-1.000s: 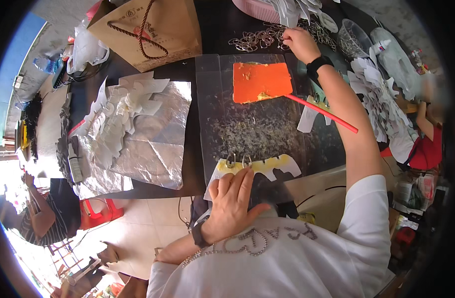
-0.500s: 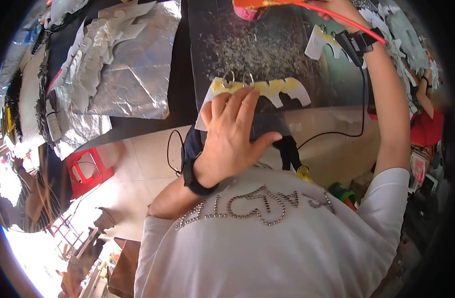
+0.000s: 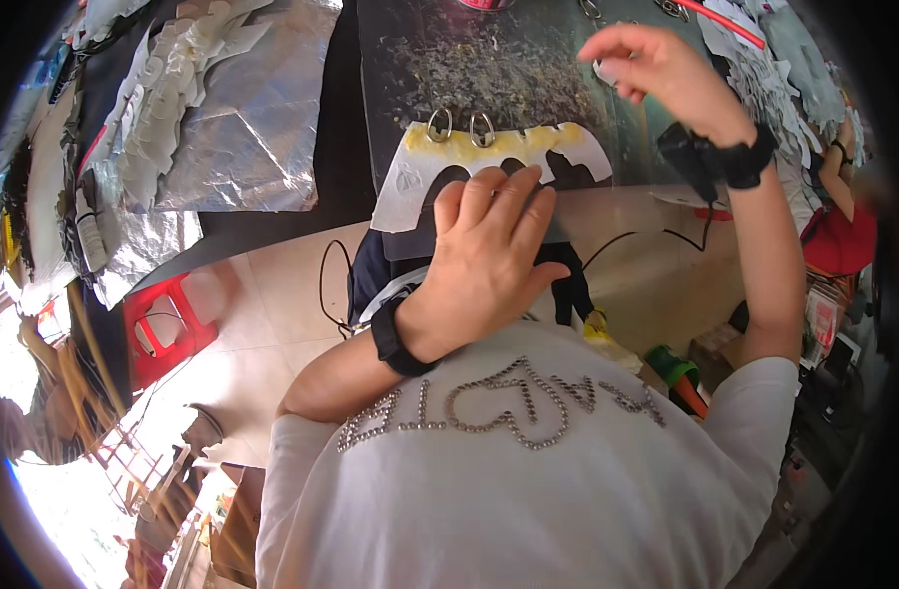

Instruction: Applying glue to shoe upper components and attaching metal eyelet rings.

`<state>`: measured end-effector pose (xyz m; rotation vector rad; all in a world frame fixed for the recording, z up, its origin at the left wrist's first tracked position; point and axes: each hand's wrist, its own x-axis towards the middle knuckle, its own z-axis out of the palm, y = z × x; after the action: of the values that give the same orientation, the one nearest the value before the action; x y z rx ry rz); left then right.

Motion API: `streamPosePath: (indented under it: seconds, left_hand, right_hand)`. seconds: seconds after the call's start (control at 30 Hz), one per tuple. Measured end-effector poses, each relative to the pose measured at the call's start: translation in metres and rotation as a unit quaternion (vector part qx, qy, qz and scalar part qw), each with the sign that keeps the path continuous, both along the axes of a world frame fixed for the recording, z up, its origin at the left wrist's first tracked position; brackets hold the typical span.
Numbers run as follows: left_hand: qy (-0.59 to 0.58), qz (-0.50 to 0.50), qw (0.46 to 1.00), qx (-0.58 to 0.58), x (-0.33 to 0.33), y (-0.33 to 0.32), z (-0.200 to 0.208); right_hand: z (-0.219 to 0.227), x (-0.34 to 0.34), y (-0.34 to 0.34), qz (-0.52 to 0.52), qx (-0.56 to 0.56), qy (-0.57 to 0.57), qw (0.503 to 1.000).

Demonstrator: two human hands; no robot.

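A white cut-out sheet piece [image 3: 400, 201] with scalloped gaps lies at the table's near edge, its upper border smeared yellow. Two metal rings [image 3: 482, 130] stand at that yellow border. My left hand [image 3: 489, 250] rests palm down over the piece's lower edge, fingers slightly apart and thumb stretched to the right. Above the table at upper right, my right hand [image 3: 655, 74] is raised with bent fingers and a gap between them; nothing shows in it. Beyond that hand a red rod [image 3: 724, 22] reaches in from the top edge.
Left of the work surface, several white cut pieces [image 3: 164, 108] lie stacked on silver foil [image 3: 243, 147]. A pink tin [image 3: 486, 4] stands at the far edge. Dried residue speckles the dark board [image 3: 489, 74]. A black cable [image 3: 655, 232] hangs near my right wrist; a red stool [image 3: 164, 329] stands at left.
My right hand has let go of the red rod and come down and nearer. The left hand has slid right along the white piece, and both rings show fully.
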<state>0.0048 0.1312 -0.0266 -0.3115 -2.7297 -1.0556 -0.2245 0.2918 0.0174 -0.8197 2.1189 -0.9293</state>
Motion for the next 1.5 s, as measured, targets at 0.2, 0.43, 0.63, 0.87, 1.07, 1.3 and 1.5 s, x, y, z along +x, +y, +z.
streamPosePath:
  seconds: [0.2, 0.43, 0.63, 0.87, 1.07, 1.3, 1.5]
  left_hand:
    - [-0.008, 0.01, 0.999, -0.037, -0.006, 0.008, -0.001]
    - [-0.018, 0.021, 0.998, -0.059, -0.007, 0.009, -0.005]
    - [-0.019, 0.016, 0.998, -0.058, -0.008, 0.006, -0.006]
    - [-0.016, 0.013, 0.998, -0.055, -0.01, 0.005, -0.004]
    - [-0.005, 0.03, 0.997, -0.078, -0.013, 0.007, -0.006]
    - [-0.01, 0.038, 0.991, -0.13, -0.018, 0.009, -0.003]
    - [-0.02, 0.034, 0.985, -0.168, -0.02, 0.009, -0.001]
  right_hand:
    - [-0.011, 0.053, -0.023, -0.011, -0.041, -0.009, 0.999]
    - [-0.034, 0.061, -0.037, 0.02, -0.091, 0.101, 0.991]
    - [-0.044, 0.062, -0.042, 0.039, -0.1, 0.193, 0.975]
    - [-0.049, 0.062, -0.046, 0.047, -0.11, 0.223, 0.968]
    - [-0.052, 0.063, -0.044, 0.043, -0.109, 0.236, 0.965]
    - [-0.048, 0.063, -0.044, 0.051, -0.099, 0.273, 0.955]
    - [-0.053, 0.066, -0.043, 0.025, -0.127, 0.25, 0.959]
